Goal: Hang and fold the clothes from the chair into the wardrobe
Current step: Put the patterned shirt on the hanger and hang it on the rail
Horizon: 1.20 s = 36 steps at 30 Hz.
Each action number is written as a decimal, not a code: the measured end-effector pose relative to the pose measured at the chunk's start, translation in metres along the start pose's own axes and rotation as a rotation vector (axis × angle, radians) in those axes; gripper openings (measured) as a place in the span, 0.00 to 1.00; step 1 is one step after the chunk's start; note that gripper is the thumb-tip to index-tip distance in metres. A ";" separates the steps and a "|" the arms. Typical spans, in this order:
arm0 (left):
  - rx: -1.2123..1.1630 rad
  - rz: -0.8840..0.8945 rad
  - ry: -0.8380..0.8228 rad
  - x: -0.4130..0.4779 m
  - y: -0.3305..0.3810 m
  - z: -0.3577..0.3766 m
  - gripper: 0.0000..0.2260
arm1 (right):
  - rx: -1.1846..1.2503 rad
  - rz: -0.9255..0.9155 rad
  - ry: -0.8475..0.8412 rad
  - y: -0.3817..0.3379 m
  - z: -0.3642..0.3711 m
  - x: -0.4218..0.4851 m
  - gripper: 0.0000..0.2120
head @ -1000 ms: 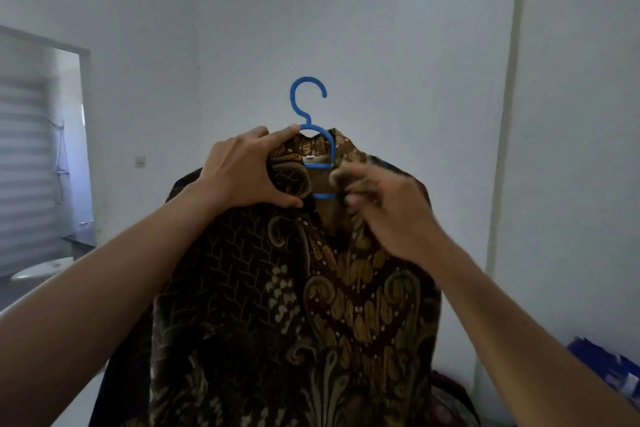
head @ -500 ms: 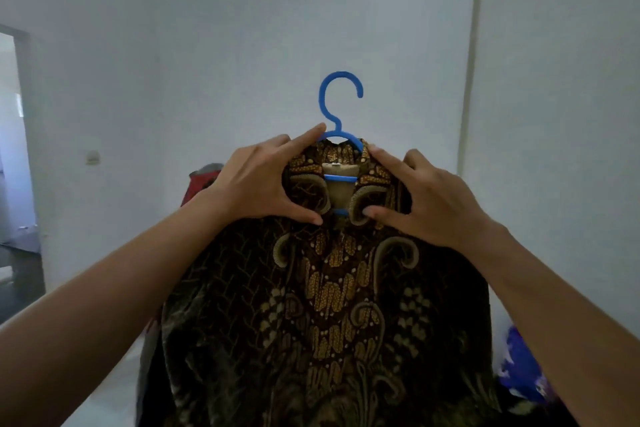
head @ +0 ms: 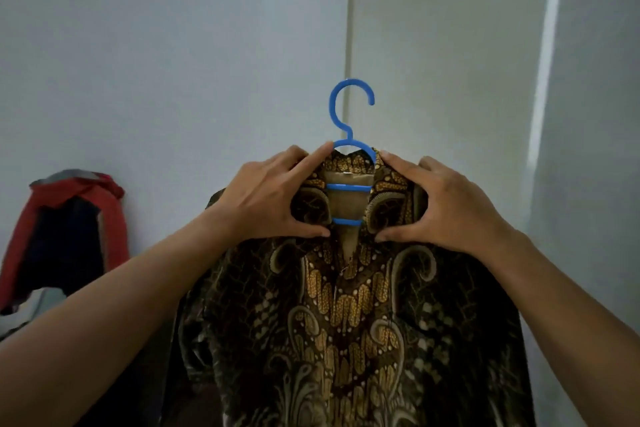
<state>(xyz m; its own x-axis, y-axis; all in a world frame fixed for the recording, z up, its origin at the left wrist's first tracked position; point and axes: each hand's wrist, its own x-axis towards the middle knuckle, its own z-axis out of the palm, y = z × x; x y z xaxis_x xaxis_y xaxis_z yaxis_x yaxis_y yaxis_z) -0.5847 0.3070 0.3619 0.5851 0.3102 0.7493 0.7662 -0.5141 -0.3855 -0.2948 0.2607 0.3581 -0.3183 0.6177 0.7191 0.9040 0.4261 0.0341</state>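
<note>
Person's got a brown-and-gold batik-print shirt (head: 346,305) up at about chest height, held out in front of a plain white wall (head: 138,45). It's already threaded onto a blue plastic hanger (head: 348,186). The hook sticks up free above the collar, not caught on anything, and two blue crossbars show through the open neck.

Both hands are on the collar, one each side. The left hand (head: 273,198) has its index finger stretched up along the hanger's shoulder and its thumb tucked in underneath, so the left collar flap is pinched between them. The right hand (head: 446,204) mirrors that on the other flap: fingers spread over the top, thumb pressing in from below near the lower crossbar. Neither hand is clenched tight, it's more of a loose pinch on the fabric. Can't really tell whether they grip the hanger itself through the cloth.

The shirt hangs straight down between the forearms, front facing the person, placket roughly centred.

Off to the left, low against the wall, there's a red and dark-blue garment (head: 69,229) draped over something I can't make out.
</note>
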 end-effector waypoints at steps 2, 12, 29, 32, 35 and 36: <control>-0.053 0.018 0.010 0.017 0.028 0.001 0.53 | -0.064 0.054 -0.001 0.012 -0.024 -0.026 0.56; -0.323 0.126 -0.054 0.082 0.215 0.003 0.53 | -0.387 0.360 -0.055 0.066 -0.127 -0.199 0.55; -0.464 0.268 0.088 0.214 0.418 0.046 0.48 | -0.450 0.705 0.075 0.209 -0.219 -0.315 0.47; -0.468 0.295 0.081 0.250 0.447 0.076 0.48 | -0.433 0.795 0.131 0.252 -0.213 -0.321 0.45; -0.471 0.322 0.095 0.289 0.473 0.107 0.48 | -0.387 0.872 0.160 0.300 -0.213 -0.322 0.45; -0.476 0.331 0.100 0.304 0.481 0.115 0.48 | -0.379 0.898 0.168 0.315 -0.215 -0.320 0.45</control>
<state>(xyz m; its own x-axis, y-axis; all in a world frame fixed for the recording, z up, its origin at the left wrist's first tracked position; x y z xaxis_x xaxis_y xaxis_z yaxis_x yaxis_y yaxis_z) -0.0078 0.2456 0.3419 0.7273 0.0071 0.6863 0.3297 -0.8806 -0.3403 0.1531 0.0549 0.2879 0.5488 0.4936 0.6747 0.8307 -0.4126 -0.3738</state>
